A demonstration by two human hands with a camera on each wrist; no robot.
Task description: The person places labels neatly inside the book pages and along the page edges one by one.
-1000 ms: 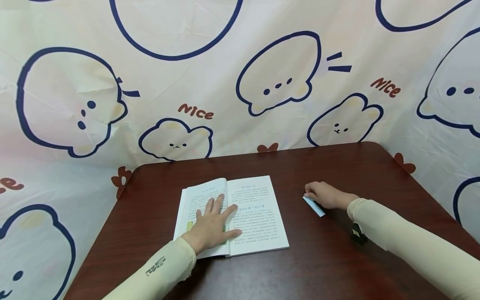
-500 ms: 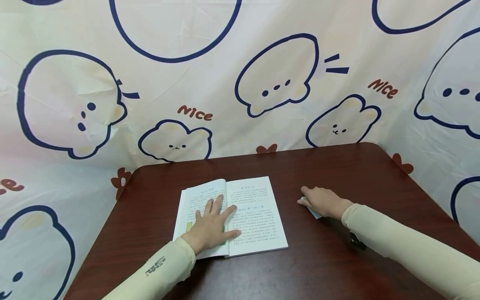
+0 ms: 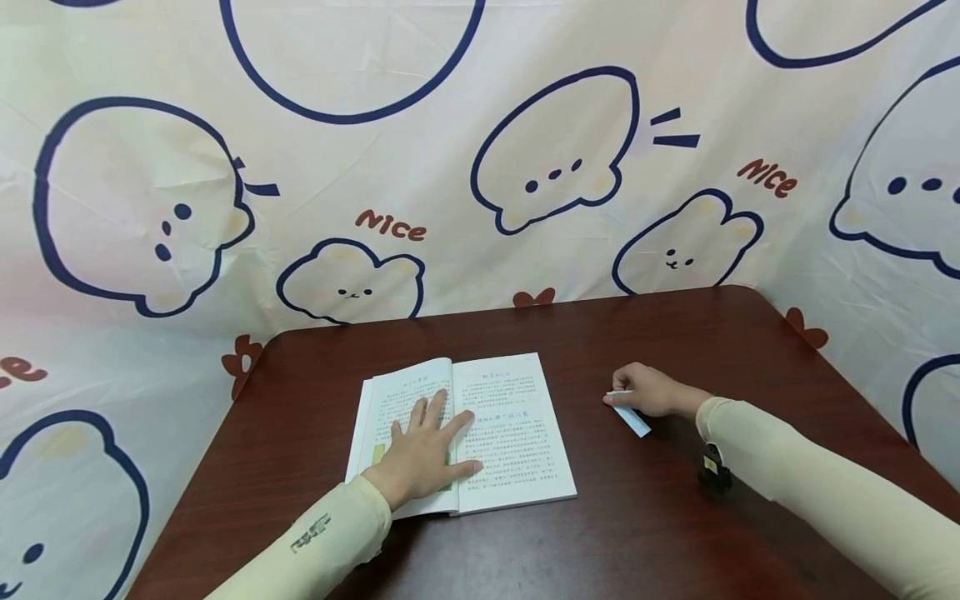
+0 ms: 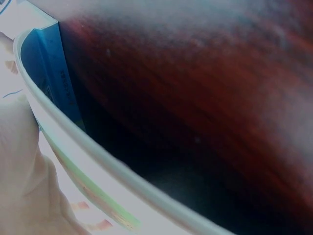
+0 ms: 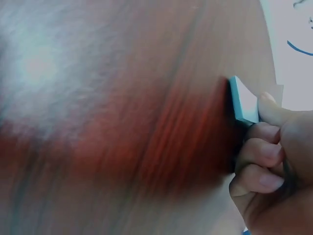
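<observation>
An open book (image 3: 517,450) with printed pages lies on the table. My left hand (image 3: 423,454) rests spread across its left page and the fold, fingers apart. In the left wrist view, the page edges curve past the hand, and a blue cover (image 4: 61,81) shows beneath. Right of the book, my right hand (image 3: 647,390) pinches the far end of a small, narrow, light-blue pad (image 3: 632,419) between thumb and fingers. The right wrist view shows the pad's pale face (image 5: 247,100) beside the thumb, with the other fingers curled under; a thin greyish piece sticks out behind the thumb.
The dark red-brown wooden table (image 3: 570,550) reaches back to a white curtain (image 3: 555,33) printed with cartoon bears. Curtain panels also stand along the left and right sides. A small black device (image 3: 715,471) hangs at the right wrist.
Half a second ago the right hand sat farther left and covered most of the pad; it has since drawn back to the right, and more of the pad shows. The left hand stays put.
</observation>
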